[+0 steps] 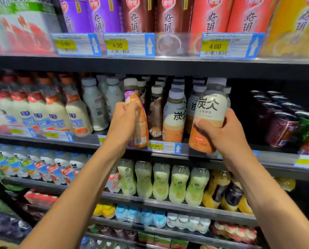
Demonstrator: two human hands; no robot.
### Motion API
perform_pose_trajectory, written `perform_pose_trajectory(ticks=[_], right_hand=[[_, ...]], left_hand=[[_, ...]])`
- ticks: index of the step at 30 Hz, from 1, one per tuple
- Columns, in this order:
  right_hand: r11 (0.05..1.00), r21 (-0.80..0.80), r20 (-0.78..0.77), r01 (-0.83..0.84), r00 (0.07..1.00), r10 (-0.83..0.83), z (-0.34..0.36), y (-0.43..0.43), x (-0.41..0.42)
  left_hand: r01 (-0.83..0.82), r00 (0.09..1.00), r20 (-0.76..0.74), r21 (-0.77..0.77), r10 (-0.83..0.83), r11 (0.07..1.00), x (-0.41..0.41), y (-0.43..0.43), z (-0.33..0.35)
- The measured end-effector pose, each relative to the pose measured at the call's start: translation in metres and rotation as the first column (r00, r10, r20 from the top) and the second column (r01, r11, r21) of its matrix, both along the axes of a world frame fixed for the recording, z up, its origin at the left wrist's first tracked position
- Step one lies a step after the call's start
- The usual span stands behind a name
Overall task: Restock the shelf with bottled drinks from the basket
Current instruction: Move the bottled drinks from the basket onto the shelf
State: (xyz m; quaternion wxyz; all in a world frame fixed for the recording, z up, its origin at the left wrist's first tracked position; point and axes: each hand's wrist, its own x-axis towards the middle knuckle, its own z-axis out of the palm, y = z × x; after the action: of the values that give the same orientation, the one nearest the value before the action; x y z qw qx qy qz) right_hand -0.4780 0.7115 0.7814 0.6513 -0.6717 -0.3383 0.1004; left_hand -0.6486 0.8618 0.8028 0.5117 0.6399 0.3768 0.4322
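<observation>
My left hand (pixel 126 119) grips an orange-and-purple labelled bottle (pixel 140 130) with a beige cap, held upright at the front edge of the middle shelf (pixel 168 150). My right hand (pixel 220 132) grips a cream-and-orange milk-tea bottle (pixel 210 106) with black characters and a grey cap, tilted slightly, its base over the same shelf edge. Behind it stand matching milk-tea bottles (pixel 174 115) in rows. The basket is out of sight.
White milk bottles with orange caps (pixel 56 112) fill the shelf's left part; dark cans (pixel 283 121) lie stacked at the right, with a dark gap beside them. Porridge tins (pixel 137 15) line the shelf above. Green drink bottles (pixel 161 180) stand on the shelf below.
</observation>
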Motion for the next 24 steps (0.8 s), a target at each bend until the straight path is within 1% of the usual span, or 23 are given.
perform_pose_trajectory(ticks=[2, 5, 8, 10, 15, 19, 24], right_hand=[[1.000, -0.004, -0.014, 0.020, 1.000, -0.020, 0.000, 0.009, 0.004], [0.999, -0.011, -0.028, 0.050, 0.998, -0.050, 0.000, 0.022, 0.008], [0.995, -0.052, -0.030, 0.090, 0.995, -0.092, -0.003, 0.034, 0.013], [0.987, -0.099, -0.014, 0.124, 0.992, -0.126, -0.005, 0.039, 0.015], [0.974, -0.162, 0.019, 0.156, 0.988, -0.155, -0.016, 0.044, 0.020], [0.960, -0.218, 0.025, 0.175, 0.984, -0.174, -0.021, 0.047, 0.023], [0.939, -0.271, 0.072, 0.210, 0.978, -0.198, -0.023, 0.049, 0.025]], left_hand=[[-0.003, 1.000, 0.000, -0.013, 0.003, 1.000, 0.006, 0.015, 0.000], [-0.013, 0.999, -0.041, -0.001, 0.013, 1.000, 0.012, 0.033, 0.000], [0.014, 0.995, -0.097, 0.015, -0.012, 1.000, 0.019, 0.048, -0.001], [-0.002, 0.989, -0.149, 0.006, 0.003, 1.000, 0.023, 0.057, -0.004], [0.011, 0.981, -0.194, -0.031, -0.017, 0.999, 0.028, 0.070, -0.016], [0.015, 0.986, -0.167, 0.015, -0.012, 1.000, 0.030, 0.067, -0.018], [0.031, 0.986, -0.165, 0.089, -0.016, 0.996, 0.031, 0.068, -0.022]])
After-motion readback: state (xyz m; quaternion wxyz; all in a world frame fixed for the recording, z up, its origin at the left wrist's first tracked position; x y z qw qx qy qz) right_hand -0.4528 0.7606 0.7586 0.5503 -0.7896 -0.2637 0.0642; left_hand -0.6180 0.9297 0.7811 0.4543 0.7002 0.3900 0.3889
